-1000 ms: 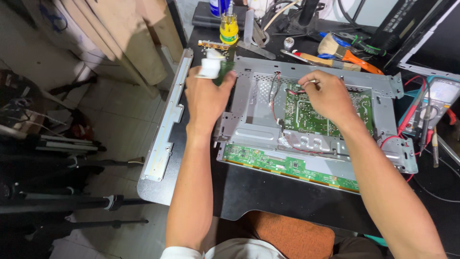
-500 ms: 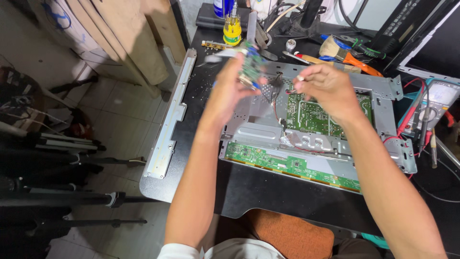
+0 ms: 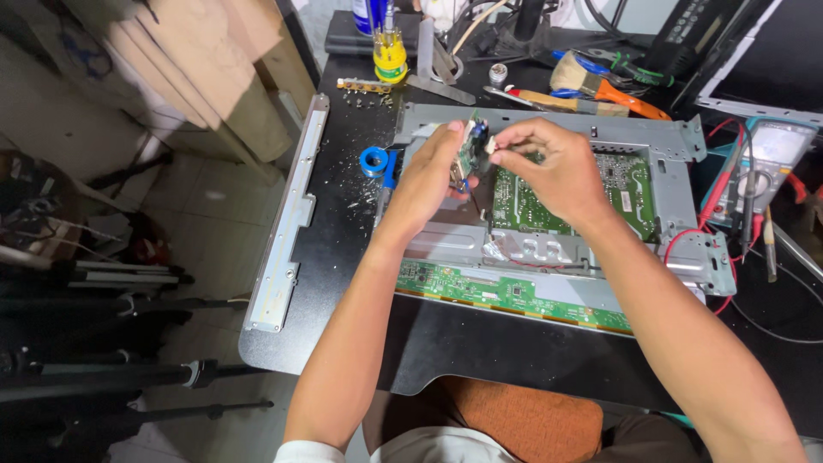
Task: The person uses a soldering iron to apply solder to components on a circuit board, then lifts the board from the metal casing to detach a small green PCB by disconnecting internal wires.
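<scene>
Head view is showing a small green circuit board [image 3: 467, 147] being held up above the grey metal chassis [image 3: 549, 129] on the black table [image 3: 343, 223]. Its long axis is running roughly upright, tilted slightly, with its face edge-on toward the camera. The left hand [image 3: 429, 180] is gripping the board's lower part between thumb and fingers. The right hand [image 3: 549, 167] is pinching something small at the board's upper edge, probably a connector, though it is too small to tell. Judging by this, the board is being freed from its wiring; the following move calls for a steady pull while the left hand braces. Below, a large green board [image 3: 600, 201] is sitting in the chassis.
</scene>
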